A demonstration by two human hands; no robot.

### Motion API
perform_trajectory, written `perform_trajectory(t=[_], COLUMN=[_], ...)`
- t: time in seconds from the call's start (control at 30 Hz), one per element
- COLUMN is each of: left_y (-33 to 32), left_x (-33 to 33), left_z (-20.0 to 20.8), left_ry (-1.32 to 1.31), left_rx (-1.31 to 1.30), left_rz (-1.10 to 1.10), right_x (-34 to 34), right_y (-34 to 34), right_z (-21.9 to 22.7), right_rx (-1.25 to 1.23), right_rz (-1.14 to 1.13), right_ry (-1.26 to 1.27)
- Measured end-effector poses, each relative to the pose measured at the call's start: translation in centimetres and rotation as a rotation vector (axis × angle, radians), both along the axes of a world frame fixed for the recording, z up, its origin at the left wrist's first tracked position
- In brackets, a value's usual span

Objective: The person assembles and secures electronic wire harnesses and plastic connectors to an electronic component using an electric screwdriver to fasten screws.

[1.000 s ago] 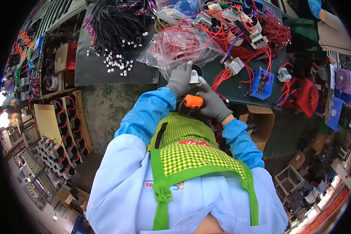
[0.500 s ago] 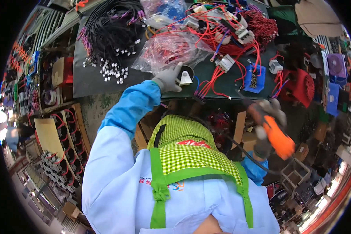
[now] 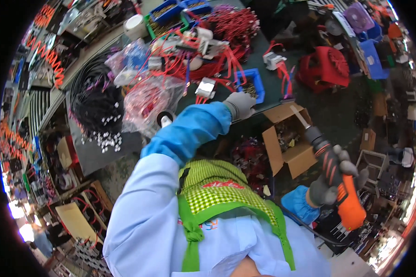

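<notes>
1. Grip, right: the right hand (image 3: 327, 189) is closed around an orange power tool (image 3: 353, 205), held out to the side, off the table.
2. Grip, left: the left hand (image 3: 239, 106) reaches to the near end of a blue bin (image 3: 260, 87). Its fingertips are partly hidden, so whether they pinch anything cannot be told.
3. Bin contents: small metal parts (image 3: 249, 89) lie inside, just beyond the left fingers. The bin rests near the front edge of the dark table (image 3: 273, 85).
4. Tool: its silver shaft (image 3: 300, 116) points up and to the left, across an open cardboard box (image 3: 302, 159); the gap in depth is unclear.
5. Surroundings: a pale block (image 3: 205, 87) with red leads lies left of the bin. Farther left, a white part (image 3: 165, 121) shows against a black ring, beside a clear bag (image 3: 148, 101) of red wires.
6. Step, as judged: the 2 hands appear divided between reaching at the bin and keeping the tool ready. Picking up a small part would call for a fine fingertip pinch, with the tool held clear.
</notes>
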State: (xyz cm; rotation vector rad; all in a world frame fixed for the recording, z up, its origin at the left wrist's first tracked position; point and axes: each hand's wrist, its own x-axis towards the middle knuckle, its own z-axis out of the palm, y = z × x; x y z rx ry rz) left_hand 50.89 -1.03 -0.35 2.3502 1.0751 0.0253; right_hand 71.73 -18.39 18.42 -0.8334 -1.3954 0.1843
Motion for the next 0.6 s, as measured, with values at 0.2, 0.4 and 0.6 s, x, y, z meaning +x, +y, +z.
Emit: perform_trajectory(t=[0.2,0.4,0.6], left_y=[4.9,7.1,9.4], left_x=[8.9,7.7,7.0], left_z=[-6.6,-12.8,-10.6], left_ry=[0.331,0.436,0.498], left_rx=[0.137,0.162,0.085], left_rz=[0.156,0.362,0.288], right_x=[4.8,3.9,4.1], right_y=[-2.6,-1.7,0.2], right_z=[-0.1,-2.8,-2.9], right_rx=[0.022,0.07,0.02], right_rz=[0.166,0.152,0.087], right_ry=[-0.069,0.203,0.242])
